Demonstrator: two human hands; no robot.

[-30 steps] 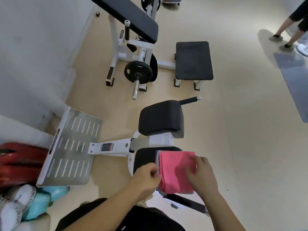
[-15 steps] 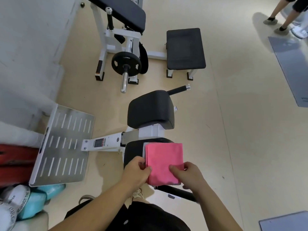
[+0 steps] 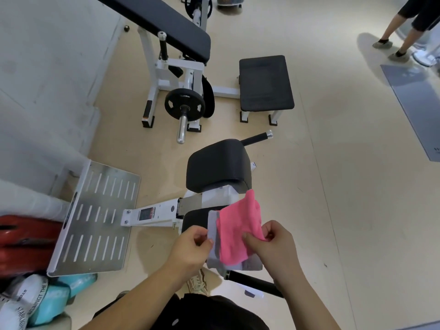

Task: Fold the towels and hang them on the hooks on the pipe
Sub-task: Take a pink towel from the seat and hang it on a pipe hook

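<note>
A folded pink towel (image 3: 235,232) lies on top of a grey towel (image 3: 213,234) over the black seat pad (image 3: 192,217) of a gym machine. My right hand (image 3: 273,248) pinches the pink towel's right edge and lifts it, so its far corner stands up. My left hand (image 3: 190,248) pinches the left edge of the grey towel underneath. No pipe or hooks are in view.
The machine's black back pad (image 3: 219,163) and slotted metal footplate (image 3: 95,217) lie ahead and left. A weight bench with a plate (image 3: 184,106) and a black stool (image 3: 265,83) stand farther off. A person's legs (image 3: 400,32) are at the top right, red and teal bags (image 3: 28,239) at the left.
The pink towel lay flat under both hands; now my right hand has lifted its right side, uncovering the grey towel, and my left hand has shifted onto the grey edge.
</note>
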